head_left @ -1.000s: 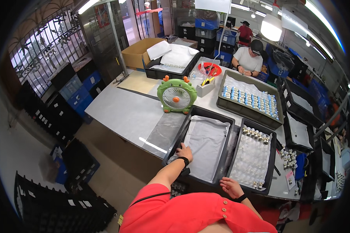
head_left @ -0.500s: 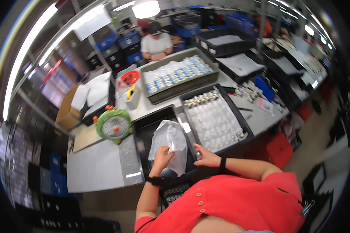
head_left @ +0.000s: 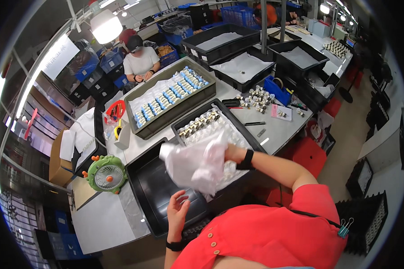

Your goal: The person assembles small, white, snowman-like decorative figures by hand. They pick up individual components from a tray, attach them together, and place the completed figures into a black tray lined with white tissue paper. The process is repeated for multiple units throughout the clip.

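A crumpled white plastic sheet (head_left: 197, 163) is gripped in the closed right hand (head_left: 231, 154) and held above an empty black plastic tray (head_left: 159, 188) on the grey table (head_left: 103, 222). The left hand (head_left: 178, 210) is held open, palm up, just below the sheet, holding nothing. A second black tray of small metal parts (head_left: 206, 123) lies just beside it.

Plenty of room right under the left hand (head_left: 178, 210): the black tray (head_left: 159, 188) there looks bare inside, only its rim to get over. Out past its far left corner sits a green fan (head_left: 106, 173). The right hand (head_left: 229, 152) hangs over a tray of small metal parts (head_left: 211, 127), and the white sheet (head_left: 197, 163) it grips fills the gap between the hands.
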{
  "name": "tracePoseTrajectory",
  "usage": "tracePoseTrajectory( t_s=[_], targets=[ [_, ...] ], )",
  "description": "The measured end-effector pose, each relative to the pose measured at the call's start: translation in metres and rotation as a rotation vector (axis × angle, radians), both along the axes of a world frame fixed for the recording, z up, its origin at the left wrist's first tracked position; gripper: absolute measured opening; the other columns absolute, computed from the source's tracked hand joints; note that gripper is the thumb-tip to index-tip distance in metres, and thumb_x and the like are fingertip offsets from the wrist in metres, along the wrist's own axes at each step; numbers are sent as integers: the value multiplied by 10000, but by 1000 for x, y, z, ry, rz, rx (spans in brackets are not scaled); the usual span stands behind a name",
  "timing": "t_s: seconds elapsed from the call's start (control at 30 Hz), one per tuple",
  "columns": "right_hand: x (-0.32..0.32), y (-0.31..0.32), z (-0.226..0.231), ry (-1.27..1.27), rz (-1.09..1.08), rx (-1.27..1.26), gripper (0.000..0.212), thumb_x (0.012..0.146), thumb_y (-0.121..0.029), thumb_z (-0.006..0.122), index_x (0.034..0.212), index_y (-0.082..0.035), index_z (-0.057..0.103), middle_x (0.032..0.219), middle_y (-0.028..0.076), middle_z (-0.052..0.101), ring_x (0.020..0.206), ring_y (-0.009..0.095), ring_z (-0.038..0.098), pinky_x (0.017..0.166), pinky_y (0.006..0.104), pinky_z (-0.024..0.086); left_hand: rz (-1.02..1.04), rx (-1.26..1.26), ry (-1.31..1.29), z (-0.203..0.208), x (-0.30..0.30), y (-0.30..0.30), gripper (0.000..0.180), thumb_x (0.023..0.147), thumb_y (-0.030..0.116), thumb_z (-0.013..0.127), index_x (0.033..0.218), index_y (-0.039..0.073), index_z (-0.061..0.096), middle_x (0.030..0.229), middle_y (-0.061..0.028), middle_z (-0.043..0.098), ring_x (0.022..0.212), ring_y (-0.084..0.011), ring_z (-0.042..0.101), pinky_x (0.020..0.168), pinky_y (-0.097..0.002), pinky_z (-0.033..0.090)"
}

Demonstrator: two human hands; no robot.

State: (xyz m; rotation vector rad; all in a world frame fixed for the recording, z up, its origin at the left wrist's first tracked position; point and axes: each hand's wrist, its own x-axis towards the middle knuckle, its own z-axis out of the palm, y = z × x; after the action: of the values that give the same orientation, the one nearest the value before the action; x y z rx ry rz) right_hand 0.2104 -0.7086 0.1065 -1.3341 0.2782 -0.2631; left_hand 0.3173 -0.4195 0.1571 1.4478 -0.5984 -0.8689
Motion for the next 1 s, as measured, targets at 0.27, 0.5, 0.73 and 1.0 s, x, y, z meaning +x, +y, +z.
tracePoseTrajectory(
  t_s=[0.27, 0.5, 0.73, 1.0],
  targets=[
    [-75, -302, 44, 149, -1238, -1131, 353, 697, 50, 529, 1039, 0, 598, 966, 189, 614, 928, 335, 597, 808, 372, 466, 86, 431, -251, -77, -20, -24, 262, 797, 68, 628, 1055, 41, 589, 970, -61, 578, 856, -132, 563, 765, -256, 467],
    [-87, -452, -21, 685, -1046, -1367, 620, 752, -125, 626, 1286, 38, 354, 1378, 217, 254, 1188, 405, 393, 955, 410, 394, 52, 627, -452, -86, -28, -86, 305, 747, 106, 659, 1039, 51, 590, 989, -88, 542, 867, -207, 547, 749, -307, 465],
    [-71, -498, -48, 1418, -632, -1040, 869, 776, -672, 451, 1257, 51, 443, 1387, 223, 311, 1265, 357, 340, 1014, 441, 327, 56, 776, -483, -96, -37, -103, 291, 751, 135, 648, 1028, 65, 597, 1008, -141, 535, 905, -288, 544, 766, -340, 452],
    [-66, -549, -61, 1549, -815, -962, 714, 736, -575, 583, 1247, -85, 492, 1365, 160, 363, 1283, 337, 323, 988, 563, 298, 3, 891, -397, -97, -38, -119, 335, 751, 157, 651, 1067, 73, 580, 977, -195, 495, 897, -360, 528, 778, -388, 439]
  ],
)
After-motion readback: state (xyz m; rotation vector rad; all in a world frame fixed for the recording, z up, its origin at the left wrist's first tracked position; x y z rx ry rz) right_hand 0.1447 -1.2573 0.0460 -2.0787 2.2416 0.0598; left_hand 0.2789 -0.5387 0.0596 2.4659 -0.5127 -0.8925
